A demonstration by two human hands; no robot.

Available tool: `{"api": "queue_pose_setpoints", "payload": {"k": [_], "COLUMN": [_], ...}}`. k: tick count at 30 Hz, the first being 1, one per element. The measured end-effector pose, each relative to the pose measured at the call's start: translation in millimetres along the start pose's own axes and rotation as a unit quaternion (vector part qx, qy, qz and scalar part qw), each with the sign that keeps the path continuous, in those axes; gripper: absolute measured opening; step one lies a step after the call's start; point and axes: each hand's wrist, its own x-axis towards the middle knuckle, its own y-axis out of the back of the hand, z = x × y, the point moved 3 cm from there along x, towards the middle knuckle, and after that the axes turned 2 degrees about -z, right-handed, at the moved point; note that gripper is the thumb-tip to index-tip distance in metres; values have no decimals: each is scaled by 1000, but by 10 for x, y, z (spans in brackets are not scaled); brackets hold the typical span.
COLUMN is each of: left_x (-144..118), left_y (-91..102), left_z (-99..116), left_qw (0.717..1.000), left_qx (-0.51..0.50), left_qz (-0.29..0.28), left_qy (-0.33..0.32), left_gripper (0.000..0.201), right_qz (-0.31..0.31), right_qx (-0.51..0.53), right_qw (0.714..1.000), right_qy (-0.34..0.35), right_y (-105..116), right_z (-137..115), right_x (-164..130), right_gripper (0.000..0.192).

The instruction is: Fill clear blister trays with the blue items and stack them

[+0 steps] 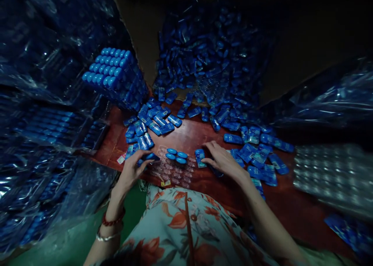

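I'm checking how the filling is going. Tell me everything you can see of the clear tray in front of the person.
The clear tray lies flat on the red-brown table, between the left hand and right hand. It looks like thin, see-through moulded plastic with rows of small pockets. Four blue pieces sit in pockets at its far end; the rest look unfilled. Whether either hand touches it is unclear.

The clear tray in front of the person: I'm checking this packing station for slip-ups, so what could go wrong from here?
1. Only four capsules sit in the clear tray; the left hand, reaching in with another blue piece, might nudge them out.
2. The loose pile slopes toward the table and may slide into the work area by the right hand.
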Motion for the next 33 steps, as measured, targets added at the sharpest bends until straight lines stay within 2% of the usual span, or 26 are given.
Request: {"api": "queue_pose_setpoints", "payload": {"k": [3,7,10,12,15,17,18,21,24,26,28,30,33], "left_x": [-68,33,64,38,-36,-81,-99,-132,-135,-115,-74,-22,40], "left_y": [-123,-303,-351,-353,-369,-413,-448,-556,-606,-615,-626,-639,-659], "left_z": [100,200,165,120,78,74,77,97,120,142,179,230,297], "left_qw": [999,990,980,974,971,973,974,977,977,973,967,960,952], "left_qx": [-16,24,77,100,110,106,102,89,98,111,119,128,150], "left_qz": [-29,-70,-91,-95,-78,-60,-58,-61,-45,-45,-65,-85,-86], "left_qy": [-41,-122,-162,-182,-199,-197,-193,-182,-186,-198,-216,-233,-254], "left_gripper": [18,24,29,30,34,35,34,30,30,28,27,26,26], "right_qz": [-2,-49,8,56,83,119,149,258,297,271,223,174,135], "right_qx": [-12,54,156,249,423,481,478,384,246,121,-12,-110,-184], "right_qw": [1000,997,988,966,901,868,865,886,917,940,955,961,961], "right_qy": [1,-11,-16,-37,-51,-39,-34,-2,102,170,195,183,154], "right_y": [-42,-80,5,50,-34,-172,-252,-457,-512,-464,-381,-292,-195], "right_z": [-128,-190,-95,-26,-81,-217,-289,-438,-511,-566,-647,-750,-927], "right_x": [15,20,-78,-199,-379,-444,-455,-426,-357,-313,-273,-241,-215], "right_gripper": [55,48,30,26,30,27,25,18,23,30,31,28,26]}}
